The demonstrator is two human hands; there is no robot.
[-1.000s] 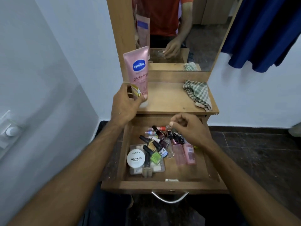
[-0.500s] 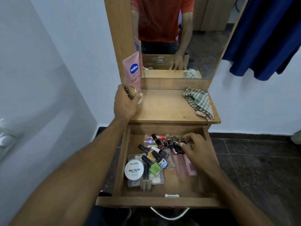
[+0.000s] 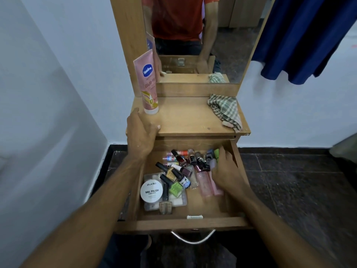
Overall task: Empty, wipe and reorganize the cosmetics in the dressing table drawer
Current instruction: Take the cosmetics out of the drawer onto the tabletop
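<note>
1. Drawer [image 3: 193,222] pulled open below the tabletop [image 3: 189,120], full of nail polish bottles [image 3: 180,172] and a white round tin [image 3: 152,191] at near left.
2. Right hand [image 3: 226,174] down in the drawer's right side, fingers curled among the pink bottles [image 3: 203,180]; can't tell what it grips.
3. Left hand [image 3: 142,132] over the tabletop's left near edge, fingers loose, holding nothing.
4. Pink lotion tube [image 3: 148,82] stands upright at far left, just beyond the left hand.
5. Checked cloth [image 3: 226,111] lies on the right of the tabletop.

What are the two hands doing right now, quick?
Left hand: open, holding nothing, beside the pink tube.
Right hand: in the drawer among bottles; grip cannot be told.
</note>
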